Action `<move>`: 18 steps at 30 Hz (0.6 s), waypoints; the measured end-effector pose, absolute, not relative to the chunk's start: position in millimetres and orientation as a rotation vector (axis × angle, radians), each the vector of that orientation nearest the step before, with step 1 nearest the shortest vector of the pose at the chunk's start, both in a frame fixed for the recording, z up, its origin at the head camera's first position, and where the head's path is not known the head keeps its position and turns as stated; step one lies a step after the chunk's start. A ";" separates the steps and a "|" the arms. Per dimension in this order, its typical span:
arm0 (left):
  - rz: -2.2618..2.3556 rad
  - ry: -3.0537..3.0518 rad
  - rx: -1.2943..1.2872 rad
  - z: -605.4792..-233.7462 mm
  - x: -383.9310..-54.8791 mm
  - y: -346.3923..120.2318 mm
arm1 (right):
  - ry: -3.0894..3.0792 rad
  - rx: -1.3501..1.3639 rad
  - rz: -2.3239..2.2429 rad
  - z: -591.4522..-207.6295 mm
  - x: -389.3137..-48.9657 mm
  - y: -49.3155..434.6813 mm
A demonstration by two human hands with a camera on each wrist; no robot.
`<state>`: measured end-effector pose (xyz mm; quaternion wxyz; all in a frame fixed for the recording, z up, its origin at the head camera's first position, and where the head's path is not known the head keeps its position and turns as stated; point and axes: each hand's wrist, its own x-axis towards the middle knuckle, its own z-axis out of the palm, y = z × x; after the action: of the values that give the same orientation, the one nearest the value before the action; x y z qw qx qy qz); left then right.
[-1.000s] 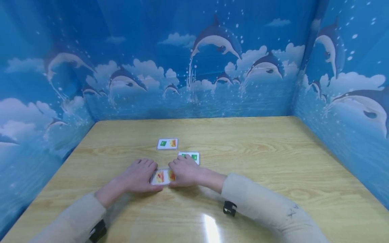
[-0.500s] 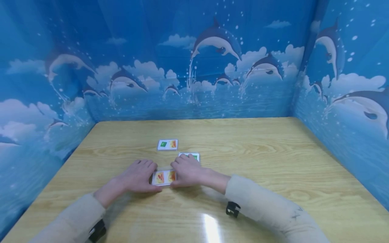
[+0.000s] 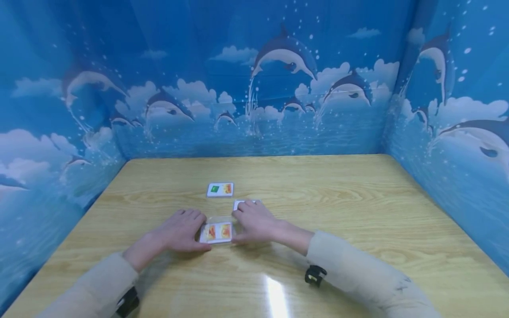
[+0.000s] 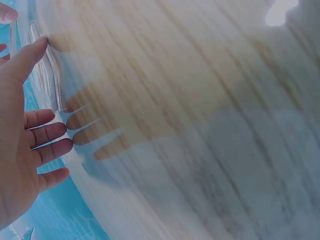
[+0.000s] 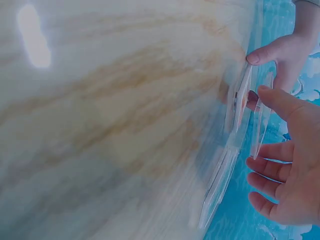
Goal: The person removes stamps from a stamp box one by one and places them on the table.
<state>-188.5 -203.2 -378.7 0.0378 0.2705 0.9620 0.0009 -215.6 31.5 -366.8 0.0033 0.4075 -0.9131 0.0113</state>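
A white card with two orange pictures (image 3: 216,232) lies near the table's front in a low clear plastic case. Thumb and fingers of my left hand (image 3: 180,232) pinch the case at its left end. In the left wrist view, the left thumb rests against the edge of layered clear plastic (image 4: 46,75). My right hand (image 3: 256,223) pinches a clear plastic lid (image 5: 261,122) by its right end. That lid stands raised above the case in the right wrist view. Partly covered by the right fingers, a second card (image 3: 240,204) lies just behind.
Another card with a green and an orange picture (image 3: 220,190) lies farther back on the wood-grain table (image 3: 326,190). Dolphin-printed blue curtains (image 3: 246,141) enclose the back and sides. A black band (image 3: 315,275) hangs under the right forearm.
The right hand has shifted to the right, taking the clear lid along and uncovering more of the orange-pictured card. It now covers more of the card behind. The left hand stays in place.
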 end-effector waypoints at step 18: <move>-0.017 2.948 0.807 -379.4 -187.9 -202.2 | -2.938 1.227 0.223 -357.6 -216.8 68.8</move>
<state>-187.9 -202.2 -379.4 0.0425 0.2639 0.9636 -0.0054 -216.8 68.8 -357.6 -0.0252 0.3844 -0.9202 0.0699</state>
